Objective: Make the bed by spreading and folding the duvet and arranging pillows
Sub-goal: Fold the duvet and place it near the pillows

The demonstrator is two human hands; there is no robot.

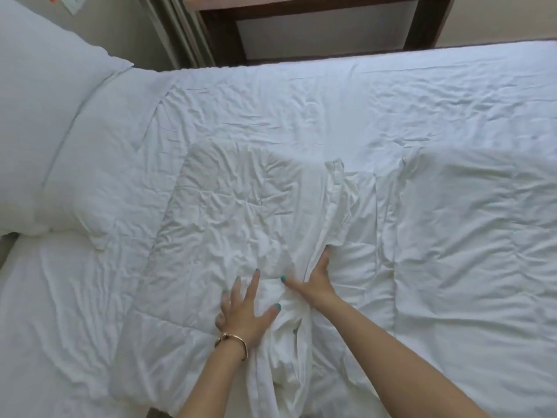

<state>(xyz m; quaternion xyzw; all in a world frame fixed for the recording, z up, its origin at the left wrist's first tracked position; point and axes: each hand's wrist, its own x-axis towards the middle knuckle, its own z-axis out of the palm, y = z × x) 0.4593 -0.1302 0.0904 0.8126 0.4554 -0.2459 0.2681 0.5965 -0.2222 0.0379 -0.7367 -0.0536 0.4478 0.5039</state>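
A white, creased duvet (301, 116) covers the bed. Its near part is folded back into a thicker padded flap (217, 212), with loose cover fabric (289, 336) bunched between my hands. My left hand (245, 312) lies flat on the flap with fingers spread, a gold bracelet on the wrist. My right hand (316, 282) presses on the duvet beside the bunched fabric, thumb out to the left; its fingers reach under a fold and are partly hidden. A white pillow (39, 116) lies at the left end of the bed.
A dark wooden table (316, 31) stands beyond the far edge of the bed. Curtain folds (177, 34) hang at the back left. The bed's near edge runs along the bottom of the view.
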